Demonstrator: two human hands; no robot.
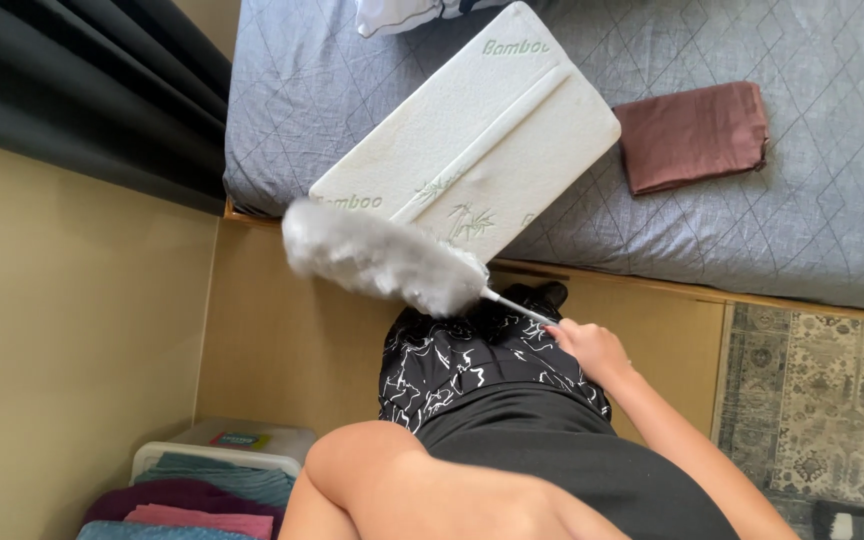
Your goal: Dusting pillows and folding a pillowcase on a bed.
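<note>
My right hand (592, 350) grips the thin white handle of a fluffy grey-white duster (372, 255). The duster head hangs in the air just off the near edge of the bed, in front of the lower corner of a white foam pillow (472, 140). The pillow lies slantwise on a grey quilted bed cover (802, 220). A bent bare arm (382, 480) shows at the bottom; its hand is out of sight. I am wearing black clothing with a white line pattern.
A folded maroon cloth (692, 135) lies on the bed to the right of the pillow. Dark curtains (92, 90) hang at upper left. A plastic bin (222, 450) of folded fabrics stands at lower left. A patterned rug (822, 400) lies at right.
</note>
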